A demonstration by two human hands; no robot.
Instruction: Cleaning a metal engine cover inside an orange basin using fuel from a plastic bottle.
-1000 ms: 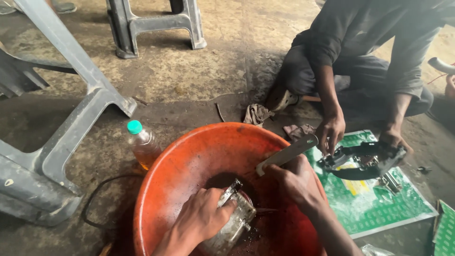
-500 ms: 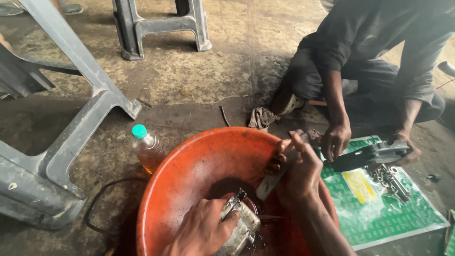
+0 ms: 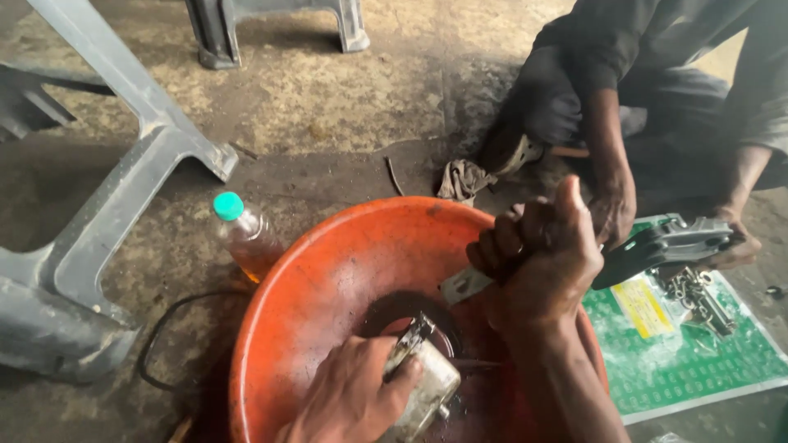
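Two hands of yours work inside the round orange plastic basin [image 3: 328, 287].
Your left hand [image 3: 349, 398] grips the grimy metal engine part [image 3: 427, 385] at its bottom; your right hand [image 3: 538, 262] is fisted around a flat metal tool [image 3: 464, 285] above.

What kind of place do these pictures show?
Probably an informal repair workshop on the ground: a stained concrete floor, an orange basin holding a greasy metal part, and another person's dark machine part on a green sheet.

Soft diffuse daylight, brighter at top, floor [image 3: 345, 107] evenly lit, soft shadows under stool [image 3: 123, 205], dull sheen on basin [image 3: 328, 279], slight motion blur on right hand [image 3: 538, 262], wide-angle stretch at edges
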